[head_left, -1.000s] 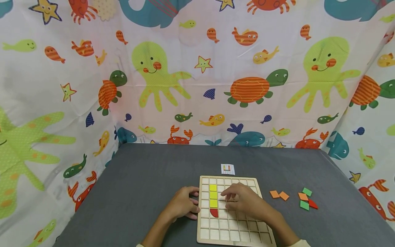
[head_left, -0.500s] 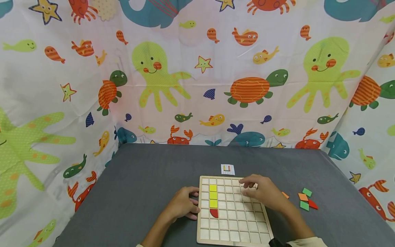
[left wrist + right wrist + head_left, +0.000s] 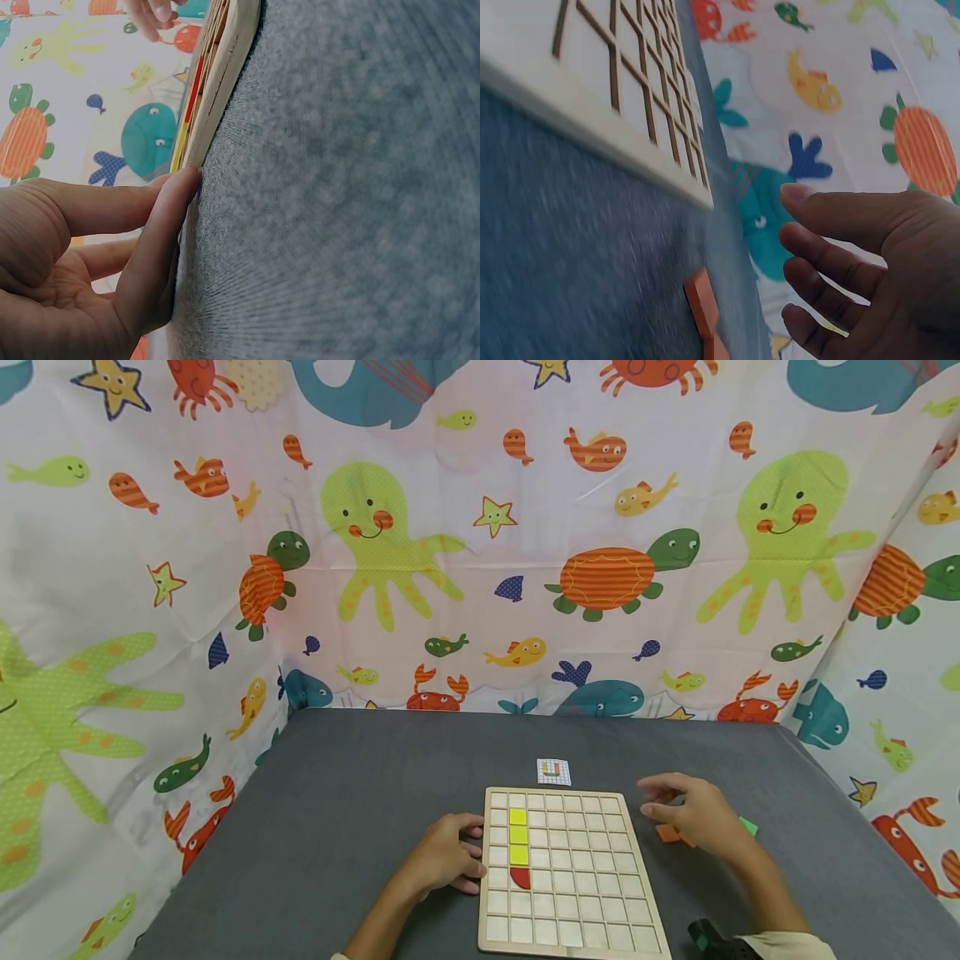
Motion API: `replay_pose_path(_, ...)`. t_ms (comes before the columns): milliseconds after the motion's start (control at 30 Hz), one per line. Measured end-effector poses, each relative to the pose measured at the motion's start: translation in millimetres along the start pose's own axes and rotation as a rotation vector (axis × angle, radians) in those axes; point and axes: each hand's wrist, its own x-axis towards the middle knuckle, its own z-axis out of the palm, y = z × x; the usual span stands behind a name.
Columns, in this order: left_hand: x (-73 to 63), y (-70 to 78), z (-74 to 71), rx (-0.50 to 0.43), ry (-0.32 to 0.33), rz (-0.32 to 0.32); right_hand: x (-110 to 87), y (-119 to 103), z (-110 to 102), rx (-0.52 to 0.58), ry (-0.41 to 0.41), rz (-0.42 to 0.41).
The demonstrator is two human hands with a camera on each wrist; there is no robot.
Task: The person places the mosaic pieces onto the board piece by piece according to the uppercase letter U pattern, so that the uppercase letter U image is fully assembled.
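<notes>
A wooden grid board lies on the table. In one column sit several yellow square tiles, with a red quarter-round tile just below them. My left hand rests at the board's left side; in the left wrist view its fingertips touch the board's edge. Off the board's right side hovers my right hand, fingers loosely bent and holding nothing. Just beneath it are orange tiles, which also show in the right wrist view as orange pieces. A green tile peeks out behind the hand.
Behind the board lies a small printed card with a coloured pattern on a grid. The grey tabletop extends to a sea-animal curtain at the back and sides. The right forearm covers other loose tiles.
My right hand has moved right, from over the board to above the loose orange tiles, covering some of the tiles there. The left hand has stayed at the board's edge.
</notes>
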Motion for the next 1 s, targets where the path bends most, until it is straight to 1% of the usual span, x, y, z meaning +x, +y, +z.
replay_pose_path(167,-0.7,0.6,0.3,-0.002,0.000,-0.003,-2.5,13,-11,-0.032,0.032,0.055)
replay_pose_path(333,-1.4,2.0,0.6,0.003,-0.001,0.000,-4.7,26,-20,-0.054,0.036,0.112)
replay_pose_path(500,-1.1,3.4,0.1,0.003,-0.003,-0.008,-8.0,42,-30,-0.067,0.058,0.137)
replay_pose_path(733,-1.7,4.0,-0.2,0.004,0.000,-0.009,-15.6,58,-43,-0.040,0.065,0.202)
replay_pose_path(1000,-2.1,3.0,0.5,0.008,0.002,-0.004,-26.0,79,-56,-0.051,0.097,0.260)
